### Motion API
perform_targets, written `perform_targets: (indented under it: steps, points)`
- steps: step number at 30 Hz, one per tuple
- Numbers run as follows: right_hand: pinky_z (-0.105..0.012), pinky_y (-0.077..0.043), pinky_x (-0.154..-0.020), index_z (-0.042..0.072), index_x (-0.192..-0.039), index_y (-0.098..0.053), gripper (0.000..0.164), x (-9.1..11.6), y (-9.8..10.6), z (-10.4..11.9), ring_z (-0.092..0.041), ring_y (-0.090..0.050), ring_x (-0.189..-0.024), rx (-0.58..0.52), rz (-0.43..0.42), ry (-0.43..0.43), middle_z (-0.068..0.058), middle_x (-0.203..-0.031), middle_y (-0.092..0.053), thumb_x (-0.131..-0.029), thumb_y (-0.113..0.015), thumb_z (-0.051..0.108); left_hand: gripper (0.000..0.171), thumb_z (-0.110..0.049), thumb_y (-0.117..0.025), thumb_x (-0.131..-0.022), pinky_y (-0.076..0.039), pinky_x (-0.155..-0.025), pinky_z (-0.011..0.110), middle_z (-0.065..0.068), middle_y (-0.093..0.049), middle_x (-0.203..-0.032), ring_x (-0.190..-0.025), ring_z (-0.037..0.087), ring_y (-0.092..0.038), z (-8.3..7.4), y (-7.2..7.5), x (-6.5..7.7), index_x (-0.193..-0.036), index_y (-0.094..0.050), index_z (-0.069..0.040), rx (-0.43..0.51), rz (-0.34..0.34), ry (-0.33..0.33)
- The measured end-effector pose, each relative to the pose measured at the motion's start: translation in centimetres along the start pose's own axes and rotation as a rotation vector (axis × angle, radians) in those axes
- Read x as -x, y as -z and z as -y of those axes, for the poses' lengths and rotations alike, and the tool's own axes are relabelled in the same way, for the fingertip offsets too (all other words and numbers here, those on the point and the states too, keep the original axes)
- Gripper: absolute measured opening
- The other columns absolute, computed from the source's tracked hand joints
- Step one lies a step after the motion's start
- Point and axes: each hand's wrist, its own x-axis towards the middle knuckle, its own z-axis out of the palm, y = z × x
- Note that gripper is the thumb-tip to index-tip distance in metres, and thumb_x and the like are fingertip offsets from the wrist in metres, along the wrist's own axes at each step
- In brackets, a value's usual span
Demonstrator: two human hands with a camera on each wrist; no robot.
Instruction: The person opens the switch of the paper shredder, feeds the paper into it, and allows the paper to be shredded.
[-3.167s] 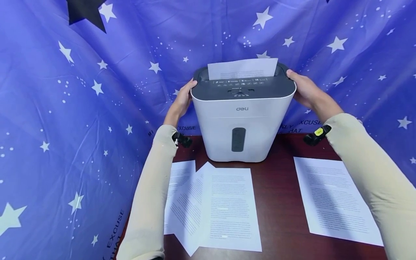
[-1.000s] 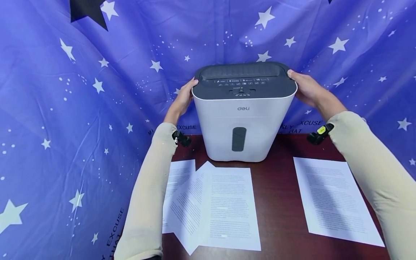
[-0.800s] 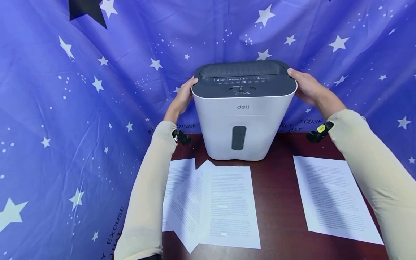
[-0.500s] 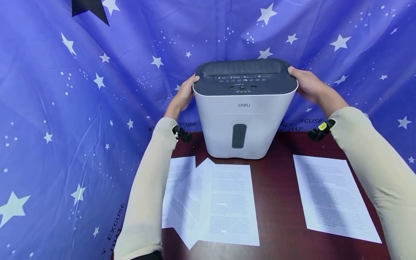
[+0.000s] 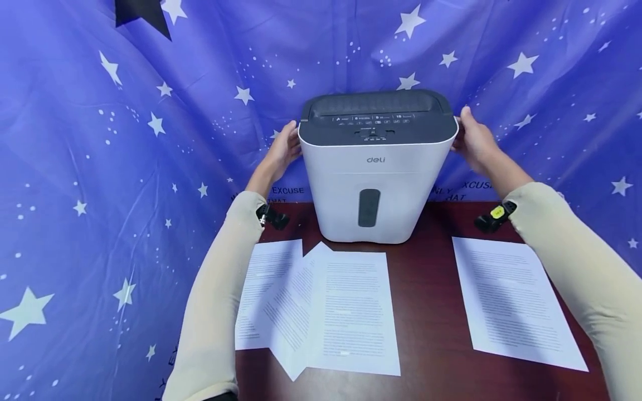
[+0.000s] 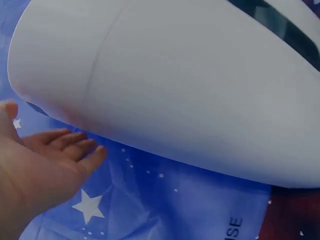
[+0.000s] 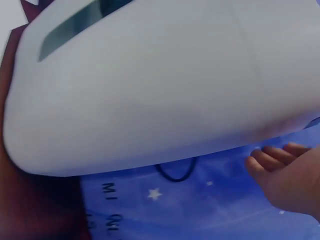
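A white paper shredder (image 5: 373,178) with a dark grey top and a dark window stands upright at the back of the table. My left hand (image 5: 283,149) is beside its upper left side, thumb off the top. In the left wrist view the left hand (image 6: 45,165) has its fingers loosely bent, a small gap from the white side. My right hand (image 5: 473,139) is at the upper right side, thumb raised. The right wrist view has the right hand (image 7: 290,172) with fingertips close under the shredder's edge. No paper shows in the slot.
Overlapping printed sheets (image 5: 358,312) lie in front of the shredder to the left. Another printed sheet (image 5: 516,301) lies on the right of the dark red table (image 5: 426,334). A blue star-patterned curtain (image 5: 200,83) surrounds the back and sides. A black cord (image 7: 177,179) loops behind the shredder.
The sheet that stuck out of the slot has gone down out of sight. Both hands, which gripped the shredder's top corners, have let go and moved slightly outward. The shredder stands as before.
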Motion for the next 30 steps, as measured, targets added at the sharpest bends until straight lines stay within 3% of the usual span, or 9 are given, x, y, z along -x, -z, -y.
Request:
perform_targets:
  steps: [3, 7, 10, 13, 15, 16, 20, 24, 30]
  points:
    - [-0.018, -0.054, -0.062, 0.014, -0.087, -0.060, 0.043, 0.6, 0.9, -1.6, -0.004, -0.063, -0.063, 0.018, -0.060, -0.002, 0.008, -0.068, -0.068, -0.109, -0.037, 0.043, 0.057, -0.034, -0.035, -0.109, -0.036, -0.123, 0.037, 0.017, -0.040, -0.161, -0.149, 0.031, -0.041, 1.3, 0.4, 0.8, -0.157, -0.035, -0.001, -0.008, -0.092, 0.030]
    - [-0.017, -0.057, -0.063, 0.015, -0.104, -0.055, 0.032, 1.7, 2.4, -4.1, 0.000, -0.068, -0.066, 0.184, -0.129, -0.078, 0.013, -0.069, -0.070, -0.111, -0.033, 0.037, 0.048, -0.020, -0.047, -0.107, -0.047, -0.115, 0.038, 0.020, -0.054, -0.150, -0.137, 0.033, -0.055, 3.5, 1.1, 2.2, -0.151, -0.046, -0.001, -0.079, -0.206, 0.107]
    - [-0.016, -0.056, -0.061, 0.009, -0.126, -0.054, 0.032, 2.8, 3.5, -6.2, 0.003, -0.065, -0.060, 0.347, -0.188, -0.150, 0.017, -0.062, -0.065, -0.111, -0.033, 0.027, 0.046, -0.015, -0.050, -0.106, -0.050, -0.110, 0.038, 0.022, -0.058, -0.145, -0.125, 0.031, -0.062, 5.6, 1.6, 3.7, -0.150, -0.047, -0.001, -0.158, -0.223, 0.191]
    - [-0.017, -0.056, -0.061, -0.010, -0.147, -0.039, 0.049, 4.1, 4.3, -8.5, 0.003, -0.061, -0.057, 0.494, -0.208, -0.233, 0.019, -0.059, -0.059, -0.108, -0.035, 0.019, 0.046, -0.011, -0.051, -0.103, -0.053, -0.107, 0.039, 0.024, -0.060, -0.142, -0.106, 0.024, -0.067, 8.0, 1.9, 5.1, -0.148, -0.049, 0.000, -0.194, -0.215, 0.287]
    - [-0.018, -0.057, -0.064, -0.016, -0.150, -0.028, 0.056, 4.9, 4.9, -10.2, 0.003, -0.062, -0.059, 0.576, -0.163, -0.290, 0.019, -0.061, -0.059, -0.106, -0.036, 0.016, 0.041, -0.009, -0.052, -0.102, -0.054, -0.106, 0.041, 0.023, -0.064, -0.135, -0.095, 0.020, -0.067, 9.5, 2.0, 5.9, -0.141, -0.054, 0.001, -0.192, -0.198, 0.358]
    - [-0.019, -0.057, -0.065, -0.017, -0.145, -0.035, 0.052, 5.2, 5.1, -11.1, 0.002, -0.062, -0.060, 0.592, -0.138, -0.320, 0.017, -0.062, -0.060, -0.104, -0.037, 0.015, 0.040, -0.010, -0.051, -0.101, -0.054, -0.107, 0.042, 0.024, -0.064, -0.135, -0.093, 0.020, -0.066, 10.2, 2.0, 6.4, -0.140, -0.055, 0.003, -0.192, -0.182, 0.391]
    - [-0.023, -0.058, -0.069, -0.016, -0.129, -0.043, 0.041, 6.6, 5.3, -13.9, -0.003, -0.065, -0.066, 0.609, -0.013, -0.455, 0.008, -0.070, -0.065, -0.102, -0.039, 0.014, 0.043, -0.014, -0.047, -0.102, -0.047, -0.114, 0.049, 0.030, -0.057, -0.142, -0.121, 0.039, -0.064, 12.7, 1.7, 7.7, -0.139, -0.051, 0.008, -0.171, -0.074, 0.520]
    - [-0.029, -0.060, -0.078, -0.015, -0.139, -0.037, 0.049, 7.9, 4.4, -16.3, -0.009, -0.069, -0.076, 0.597, 0.086, -0.587, 0.003, -0.079, -0.068, -0.103, -0.040, 0.018, 0.054, -0.019, -0.042, -0.104, -0.037, -0.121, 0.052, 0.033, -0.045, -0.152, -0.143, 0.045, -0.044, 14.9, 1.4, 8.8, -0.150, -0.037, 0.010, -0.131, 0.013, 0.652]
    - [-0.041, -0.057, -0.099, -0.013, -0.148, -0.030, 0.055, 9.4, 2.9, -19.5, -0.021, -0.069, -0.100, 0.503, 0.197, -0.727, -0.027, -0.124, -0.064, -0.105, -0.035, 0.021, 0.058, -0.026, -0.046, -0.102, -0.044, -0.116, 0.052, 0.030, -0.051, -0.148, -0.138, 0.040, -0.052, 17.6, 1.3, 9.6, -0.148, -0.041, 0.010, -0.151, 0.031, 0.821]
